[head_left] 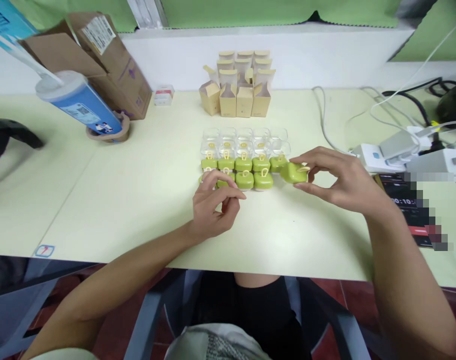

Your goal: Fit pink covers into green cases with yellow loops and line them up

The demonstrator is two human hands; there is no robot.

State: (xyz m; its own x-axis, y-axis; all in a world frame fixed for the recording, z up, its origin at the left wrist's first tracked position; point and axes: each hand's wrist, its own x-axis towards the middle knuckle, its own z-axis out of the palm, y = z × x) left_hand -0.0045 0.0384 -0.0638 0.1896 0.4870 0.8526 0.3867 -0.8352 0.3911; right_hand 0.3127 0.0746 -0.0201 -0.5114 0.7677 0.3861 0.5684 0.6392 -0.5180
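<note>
My right hand [336, 180] grips a small green square case [297, 173] with a pale yellow loop, at the right end of two rows of similar cases. My fingertips and thumb hold its sides. A green case [278, 163] in the back row sits just beside it. My left hand [216, 205] is over the left part of the front row, its fingers curved and apart, with nothing visible in them. It partly hides the green cases [225, 181] there. Behind the green rows stand clear plastic cases [244, 140], some with yellow pieces inside.
Several open cream cardboard boxes [244, 100] stand against the wall. At left are a blue canister [85, 102] and a brown carton [119, 65]. A small white box [164, 95] lies at the back. Power strips [374, 157], cables and a pixelated dark device [404, 200] are at right.
</note>
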